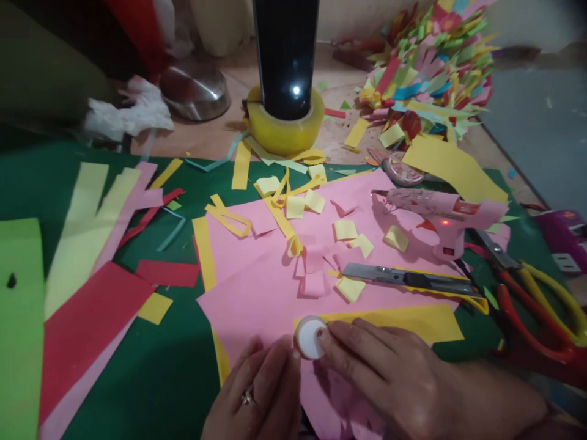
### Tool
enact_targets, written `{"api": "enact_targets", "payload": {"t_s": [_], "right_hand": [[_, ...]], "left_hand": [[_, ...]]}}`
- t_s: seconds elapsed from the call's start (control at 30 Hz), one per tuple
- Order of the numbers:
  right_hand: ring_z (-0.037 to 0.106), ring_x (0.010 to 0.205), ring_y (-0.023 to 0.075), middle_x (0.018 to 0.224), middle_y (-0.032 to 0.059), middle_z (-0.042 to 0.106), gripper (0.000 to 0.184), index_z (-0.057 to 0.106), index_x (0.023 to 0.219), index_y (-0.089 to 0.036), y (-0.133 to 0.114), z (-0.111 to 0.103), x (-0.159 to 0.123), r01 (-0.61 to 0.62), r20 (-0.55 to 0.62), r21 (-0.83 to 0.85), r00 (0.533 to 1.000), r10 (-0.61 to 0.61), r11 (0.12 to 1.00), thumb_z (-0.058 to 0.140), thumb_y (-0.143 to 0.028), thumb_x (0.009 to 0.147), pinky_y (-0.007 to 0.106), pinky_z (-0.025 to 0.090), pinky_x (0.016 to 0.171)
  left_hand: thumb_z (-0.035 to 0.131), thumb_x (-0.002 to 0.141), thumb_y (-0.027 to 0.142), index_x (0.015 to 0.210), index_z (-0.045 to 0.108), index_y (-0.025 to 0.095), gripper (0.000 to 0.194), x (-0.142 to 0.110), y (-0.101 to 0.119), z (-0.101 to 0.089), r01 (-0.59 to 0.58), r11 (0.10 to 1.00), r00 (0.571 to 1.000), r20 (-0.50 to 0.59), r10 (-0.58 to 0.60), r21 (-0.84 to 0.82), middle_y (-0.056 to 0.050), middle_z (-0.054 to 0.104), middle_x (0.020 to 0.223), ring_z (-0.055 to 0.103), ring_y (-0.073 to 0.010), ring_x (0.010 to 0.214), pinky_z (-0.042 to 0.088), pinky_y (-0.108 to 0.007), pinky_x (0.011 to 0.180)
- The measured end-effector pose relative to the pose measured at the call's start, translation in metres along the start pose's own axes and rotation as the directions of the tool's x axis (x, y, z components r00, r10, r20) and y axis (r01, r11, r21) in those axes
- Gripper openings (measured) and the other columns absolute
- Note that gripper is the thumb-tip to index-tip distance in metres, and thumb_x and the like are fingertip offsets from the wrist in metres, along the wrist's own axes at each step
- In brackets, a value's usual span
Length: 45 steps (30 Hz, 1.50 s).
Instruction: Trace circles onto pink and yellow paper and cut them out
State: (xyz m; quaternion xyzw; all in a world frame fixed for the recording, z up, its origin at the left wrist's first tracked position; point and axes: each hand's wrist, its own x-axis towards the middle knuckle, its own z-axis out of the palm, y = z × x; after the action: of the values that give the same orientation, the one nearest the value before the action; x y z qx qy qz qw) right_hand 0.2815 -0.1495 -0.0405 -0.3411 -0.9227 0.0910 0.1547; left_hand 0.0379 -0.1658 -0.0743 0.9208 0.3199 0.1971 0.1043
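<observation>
Nearest, the left hand, its fingers bent and close together, meets the left edge of a round white disc, while the right hand, fingers loosely extended, lays a fingertip on it; whether either grips it cannot be told. The disc sits over the left end of a yellow strip on pink paper, with a cutter knife and glue gun farther right.

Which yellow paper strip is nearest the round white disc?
The broad, flat yellow paper strip whose left end meets the round white disc touched by the right hand; other yellow strips lie farther away.
</observation>
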Motion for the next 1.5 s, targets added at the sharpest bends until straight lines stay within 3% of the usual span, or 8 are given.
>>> {"api": "enact_targets", "payload": {"t_s": [0.17,0.33,0.47,0.6,0.73,0.83,1.03,1.5], "right_hand": [[0.067,0.088,0.0242,0.098,0.0169,0.071,0.035,0.060,0.118,-0.003,0.002,-0.003,-0.001,0.010,0.036,0.002,0.999,-0.010,1.000,0.044,-0.012,0.088,0.032,0.057,0.068],[0.067,0.081,0.0210,0.092,0.0149,0.071,0.029,0.060,0.116,-0.005,0.000,0.003,-0.002,-0.032,0.002,0.017,0.999,0.032,0.999,0.043,-0.014,0.094,0.028,0.057,0.059],[0.068,0.092,0.0207,0.112,0.0182,0.068,0.023,0.061,0.113,-0.010,-0.003,0.011,-0.003,-0.123,-0.067,-0.012,0.990,0.122,0.992,0.055,-0.018,0.093,0.024,0.058,0.062],[0.069,0.094,0.0235,0.107,0.0183,0.071,0.020,0.062,0.108,-0.007,-0.001,0.007,0.000,-0.035,-0.046,0.024,0.998,0.036,0.999,0.055,-0.016,0.092,0.031,0.062,0.073],[0.070,0.096,0.0226,0.102,0.0172,0.073,0.016,0.062,0.104,-0.008,0.002,0.003,0.004,-0.008,-0.065,0.026,0.998,0.009,1.000,0.052,-0.015,0.093,0.031,0.062,0.077],[0.071,0.094,0.0202,0.100,0.0137,0.074,0.015,0.062,0.103,-0.013,0.002,0.003,0.006,-0.017,-0.103,0.023,0.995,0.019,1.000,0.051,-0.015,0.094,0.031,0.062,0.077],[0.070,0.091,0.0195,0.101,0.0142,0.074,0.015,0.060,0.106,-0.009,0.001,0.009,0.005,-0.042,-0.113,0.043,0.992,0.046,0.998,0.052,-0.015,0.095,0.029,0.062,0.075],[0.068,0.085,0.0186,0.103,0.0150,0.071,0.015,0.061,0.104,-0.009,0.002,0.007,0.007,-0.039,-0.098,0.095,0.994,0.048,0.995,0.051,-0.017,0.096,0.028,0.059,0.069]], "left_hand": [[0.053,0.088,0.009,0.115,0.065,0.015,0.030,0.003,0.003,0.000,-0.003,1.000,1.000,0.016,0.002,0.023,-0.011,0.069,0.118,0.063,-0.0220,0.111,0.050,-0.040,0.103],[0.046,0.091,0.007,0.116,0.064,0.011,0.031,0.005,0.007,0.000,0.021,0.997,0.999,0.034,-0.024,0.072,-0.011,0.070,0.117,0.064,-0.0202,0.111,0.046,-0.039,0.106],[0.042,0.093,0.005,0.113,0.064,0.010,0.031,0.008,0.010,-0.003,-0.001,0.997,1.000,0.030,-0.001,0.078,-0.009,0.071,0.116,0.061,-0.0195,0.115,0.038,-0.039,0.113],[0.049,0.090,0.003,0.106,0.065,0.007,0.023,0.013,0.016,-0.005,0.079,0.997,0.996,-0.045,-0.078,0.019,-0.010,0.073,0.109,0.062,-0.0186,0.115,0.041,-0.037,0.111],[0.048,0.091,0.004,0.104,0.065,0.005,0.021,0.018,0.020,-0.003,0.135,0.990,0.984,-0.116,-0.138,-0.038,-0.011,0.074,0.105,0.063,-0.0174,0.111,0.045,-0.035,0.108],[0.042,0.092,0.003,0.106,0.065,0.006,0.026,0.018,0.019,-0.002,0.126,0.992,0.982,-0.139,-0.129,-0.028,-0.009,0.074,0.107,0.063,-0.0175,0.112,0.043,-0.036,0.109],[0.045,0.091,0.003,0.116,0.061,0.003,0.030,0.012,0.015,-0.006,0.070,0.998,0.998,-0.008,-0.070,0.009,-0.014,0.070,0.116,0.059,-0.0207,0.118,0.045,-0.038,0.108],[0.047,0.089,0.002,0.114,0.060,0.003,0.028,0.011,0.015,0.000,0.065,0.998,0.993,-0.101,-0.063,0.020,-0.014,0.069,0.113,0.058,-0.0218,0.117,0.045,-0.039,0.107]]}}
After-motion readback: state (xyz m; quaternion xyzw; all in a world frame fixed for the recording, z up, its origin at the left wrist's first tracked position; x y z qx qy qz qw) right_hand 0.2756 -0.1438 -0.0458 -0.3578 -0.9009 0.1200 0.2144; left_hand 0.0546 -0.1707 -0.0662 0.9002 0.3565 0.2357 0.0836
